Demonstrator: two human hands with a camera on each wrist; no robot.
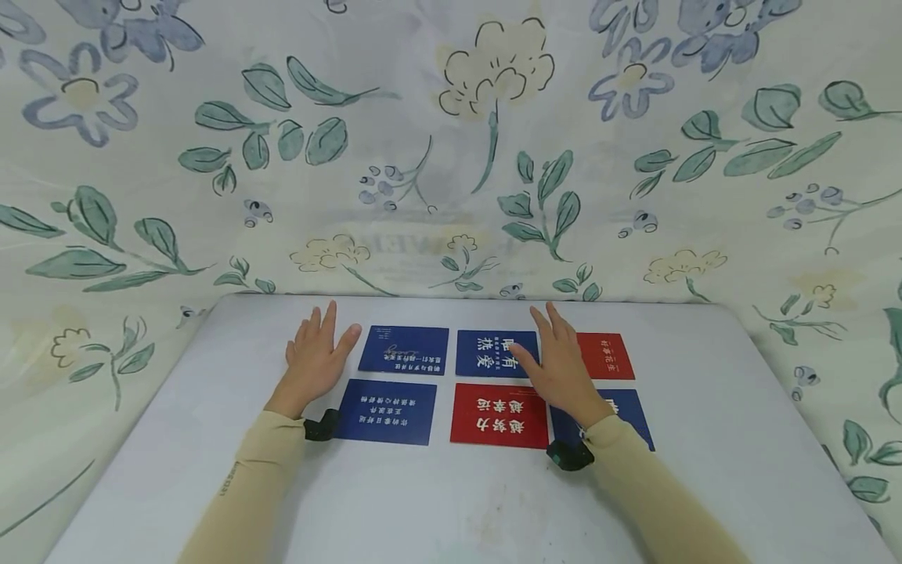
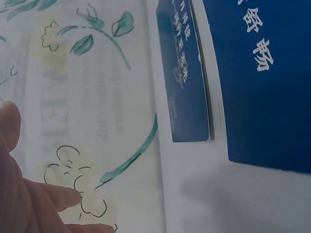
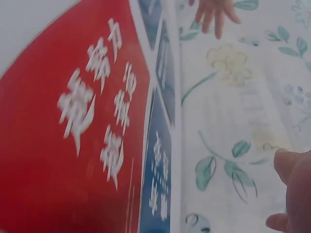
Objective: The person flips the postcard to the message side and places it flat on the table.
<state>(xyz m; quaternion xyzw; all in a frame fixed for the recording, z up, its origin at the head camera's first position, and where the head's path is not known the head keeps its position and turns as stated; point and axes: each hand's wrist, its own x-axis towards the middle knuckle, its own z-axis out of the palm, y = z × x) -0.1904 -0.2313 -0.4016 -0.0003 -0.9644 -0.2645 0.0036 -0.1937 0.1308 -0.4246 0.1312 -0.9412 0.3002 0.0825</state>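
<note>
Two rows of printed cards with white characters lie flat on a white table. My left hand [image 1: 315, 362], fingers spread and holding nothing, is just left of a blue card [image 1: 404, 350] in the far row; a second blue card [image 1: 386, 412] lies in the near row by the wrist. My right hand [image 1: 564, 368] is also spread and holds nothing. It overlaps the middle blue card [image 1: 486, 354] and hides part of a red card [image 1: 607, 356]. Its wrist covers much of another blue card [image 1: 634, 419]. Between the arms lies a red card [image 3: 73, 170].
Behind the far table edge hangs a floral cloth [image 1: 423, 157]. Each wrist carries a small dark device, the left one [image 1: 321, 425] beside the near blue card and the right one [image 1: 571, 455] near the red card. The white tabletop [image 1: 423, 501] extends in front of the cards.
</note>
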